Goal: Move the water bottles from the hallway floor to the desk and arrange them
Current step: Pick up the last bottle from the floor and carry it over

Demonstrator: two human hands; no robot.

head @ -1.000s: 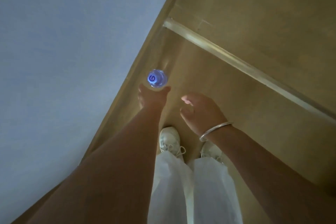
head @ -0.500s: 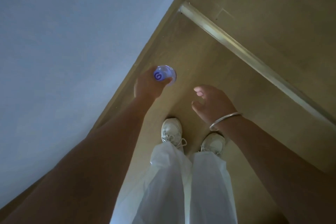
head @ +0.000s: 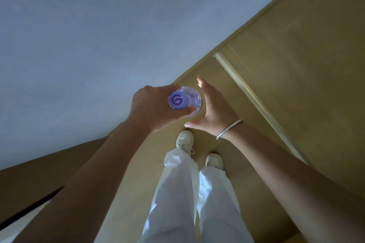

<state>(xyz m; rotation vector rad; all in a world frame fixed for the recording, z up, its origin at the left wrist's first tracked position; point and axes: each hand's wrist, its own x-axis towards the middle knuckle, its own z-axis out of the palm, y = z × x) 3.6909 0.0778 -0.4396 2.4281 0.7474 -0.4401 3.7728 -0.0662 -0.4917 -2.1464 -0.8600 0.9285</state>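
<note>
I look straight down on a clear water bottle (head: 194,99) with a purple cap that bears a swirl mark. My left hand (head: 150,108) is wrapped around its neck and shoulder and holds it upright above the wooden floor. My right hand (head: 214,111), with a silver bangle on the wrist, is spread flat right beside the bottle's right side, fingers apart; whether it touches the bottle I cannot tell. The bottle's body is hidden below its cap.
A pale blue-grey wall (head: 88,35) fills the left and top. The wooden floor (head: 296,65) runs along it, crossed by a light metal threshold strip (head: 254,100). My white trousers and white shoes (head: 184,140) stand just below the hands.
My left hand has lifted the bottle up from the floor toward the camera. My right hand has come in from the right and opened beside the bottle.
</note>
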